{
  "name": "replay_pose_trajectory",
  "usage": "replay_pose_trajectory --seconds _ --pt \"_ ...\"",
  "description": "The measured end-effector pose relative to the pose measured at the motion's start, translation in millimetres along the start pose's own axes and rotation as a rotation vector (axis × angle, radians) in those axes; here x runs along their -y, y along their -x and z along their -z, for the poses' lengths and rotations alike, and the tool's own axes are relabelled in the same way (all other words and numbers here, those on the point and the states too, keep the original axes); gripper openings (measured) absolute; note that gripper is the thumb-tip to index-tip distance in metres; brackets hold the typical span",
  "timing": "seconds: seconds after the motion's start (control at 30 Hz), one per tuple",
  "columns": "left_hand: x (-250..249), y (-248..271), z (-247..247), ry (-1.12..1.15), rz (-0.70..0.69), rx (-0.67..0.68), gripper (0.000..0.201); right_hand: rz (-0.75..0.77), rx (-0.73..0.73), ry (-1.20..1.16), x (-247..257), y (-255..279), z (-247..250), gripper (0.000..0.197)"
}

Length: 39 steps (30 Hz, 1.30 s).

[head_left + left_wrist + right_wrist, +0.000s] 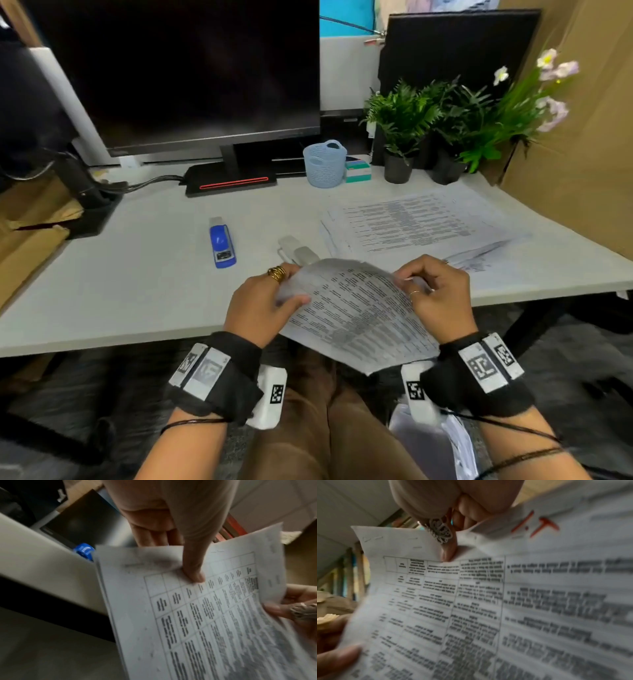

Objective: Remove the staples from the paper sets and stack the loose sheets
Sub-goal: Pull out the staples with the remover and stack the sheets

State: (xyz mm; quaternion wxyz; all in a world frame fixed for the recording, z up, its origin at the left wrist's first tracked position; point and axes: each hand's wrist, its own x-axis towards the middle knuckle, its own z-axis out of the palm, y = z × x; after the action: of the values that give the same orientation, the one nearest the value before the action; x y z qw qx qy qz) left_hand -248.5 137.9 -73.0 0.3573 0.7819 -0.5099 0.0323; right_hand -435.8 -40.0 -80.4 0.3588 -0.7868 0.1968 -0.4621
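I hold a printed paper set (356,308) over the desk's front edge, its table of text facing up. My left hand (270,301) pinches its left top part, thumb on the page (193,573). My right hand (431,291) pinches the right top part, thumb pressed on the sheet (448,553). Several staples (375,538) show near one corner of the paper set (471,608). A stack of loose sheets (418,222) lies on the desk to the right. A beige staple remover (298,251) lies just beyond the held paper.
A blue stapler (222,245) lies on the white desk (137,274) to the left. A monitor (178,75), a light-blue basket (324,162), a small box (358,171) and potted plants (428,126) stand at the back. More papers (459,445) sit low at my right side.
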Motion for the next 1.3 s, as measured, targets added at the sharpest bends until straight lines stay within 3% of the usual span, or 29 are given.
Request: replay_pose_trajectory --seconds 0.13,0.3,0.43,0.57,0.8,0.9,1.0,1.1,1.13,1.2,1.23,1.3 --pt "-26.8 -0.3 -28.5 -0.150 -0.180 -0.025 0.013 -0.166 0.132 0.208 -11.9 7.0 33.1 0.038" --pt "-66.9 -18.3 -79.3 -0.201 -0.349 0.069 0.025 0.024 0.102 0.637 -4.7 18.3 66.1 0.033" --pt "-89.4 -34.4 -109.3 -0.173 -0.364 0.194 0.031 -0.002 0.140 0.833 -6.2 27.0 99.1 0.016" --pt "-114.2 -46.4 -123.8 -0.266 -0.408 0.350 0.029 -0.243 0.308 0.765 -13.5 34.7 124.5 0.030" --pt "-129.8 -50.5 -137.4 -0.286 -0.481 0.441 0.023 -0.435 0.220 0.577 -26.2 46.6 156.5 0.037" --pt "-133.7 -47.7 -147.1 -0.360 -0.539 0.529 0.027 -0.479 0.328 0.601 -27.0 48.5 156.0 0.033" --pt "-142.1 -43.0 -158.0 -0.368 -0.582 0.573 0.029 -0.423 0.538 0.726 -38.7 55.1 145.5 0.030" --pt "-145.6 -42.2 -162.7 -0.112 -0.483 0.502 0.026 -0.467 0.538 0.730 -69.0 67.1 137.7 0.033" --pt "-148.0 -44.1 -163.4 -0.071 -0.536 0.412 0.028 -0.502 0.509 0.729 -80.8 72.5 137.0 0.031" --pt "-147.3 -49.6 -170.3 -0.184 -0.687 0.173 0.036 -0.568 0.504 0.738 -104.3 84.8 137.0 0.034" --pt "-146.1 -53.5 -171.8 -0.237 -0.680 0.105 0.042 -0.602 0.529 0.748 -115.9 91.1 136.5 0.037" --pt "-140.6 -60.9 -174.6 -0.346 -0.563 0.141 0.058 -0.646 0.599 0.763 -135.7 99.4 131.6 0.040"
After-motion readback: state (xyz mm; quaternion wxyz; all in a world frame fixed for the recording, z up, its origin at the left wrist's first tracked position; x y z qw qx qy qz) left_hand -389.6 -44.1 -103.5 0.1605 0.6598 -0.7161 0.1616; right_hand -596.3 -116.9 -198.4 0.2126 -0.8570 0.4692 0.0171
